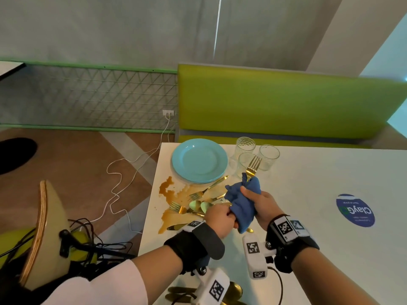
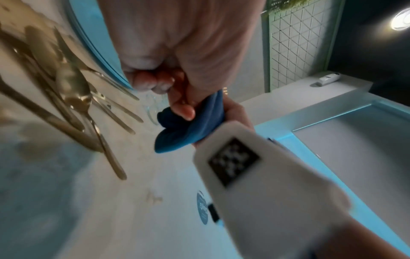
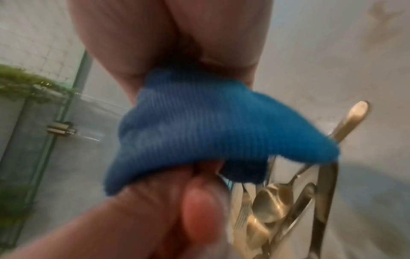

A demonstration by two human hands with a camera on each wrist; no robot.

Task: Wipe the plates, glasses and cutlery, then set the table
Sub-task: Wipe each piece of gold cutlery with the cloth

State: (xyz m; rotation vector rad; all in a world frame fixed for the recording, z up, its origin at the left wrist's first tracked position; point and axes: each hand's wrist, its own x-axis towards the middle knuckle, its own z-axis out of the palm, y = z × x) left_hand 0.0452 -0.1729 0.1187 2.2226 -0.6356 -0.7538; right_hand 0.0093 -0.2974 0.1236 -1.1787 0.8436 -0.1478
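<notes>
My right hand point(image 1: 256, 198) grips a blue cloth point(image 1: 243, 203) wrapped round a gold fork point(image 1: 253, 167), whose tines stick up out of the cloth. My left hand point(image 1: 220, 219) curls round the fork's lower handle and the bottom of the cloth; the handle tip point(image 1: 250, 230) peeks out below. In the left wrist view my left hand's thumb point(image 2: 184, 110) presses the cloth point(image 2: 188, 133). In the right wrist view the cloth point(image 3: 199, 131) fills the middle. A stack of turquoise plates point(image 1: 199, 160), three glasses point(image 1: 269, 156) and a pile of gold cutlery point(image 1: 196, 204) stand on the white table point(image 1: 308, 183).
A brown spill point(image 1: 169, 188) spreads under the cutlery pile near the table's left edge. More gold cutlery point(image 1: 234, 290) lies at the near edge. A round blue sticker point(image 1: 354, 210) sits on the right. A green bench point(image 1: 275, 102) is behind; a chair point(image 1: 44, 227) and cables are on the left.
</notes>
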